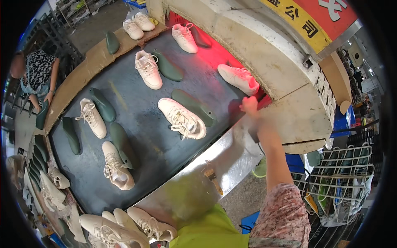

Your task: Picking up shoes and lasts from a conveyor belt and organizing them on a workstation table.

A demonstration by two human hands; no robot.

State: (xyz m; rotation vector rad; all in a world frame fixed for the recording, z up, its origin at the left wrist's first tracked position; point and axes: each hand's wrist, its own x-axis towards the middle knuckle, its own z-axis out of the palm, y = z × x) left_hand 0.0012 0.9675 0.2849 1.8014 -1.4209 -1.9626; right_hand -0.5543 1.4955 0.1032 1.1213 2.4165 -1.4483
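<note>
In the head view, a dark conveyor belt [136, 103] curved from the lower left toward the upper right, where it ran into a large white tunnel housing [264, 53] lit red inside. A metal ledge [206, 173] bordered the belt's near edge, and a wire rack [347, 173] stood at the right. Another person [37, 70] sat at the upper left.

The right hand [249, 105] reached to right of centre, blurred, so whether it was clenched or released could not be told. Just above it lay the nearest white sneaker [240, 78], laced, on its side at the tunnel mouth, not visibly touched. The left hand was out of view.

Seven white sneakers lay on the belt, alongside about seven dark green shoe lasts [167, 66]. More sneakers were heaped at the bottom left [124, 227].
</note>
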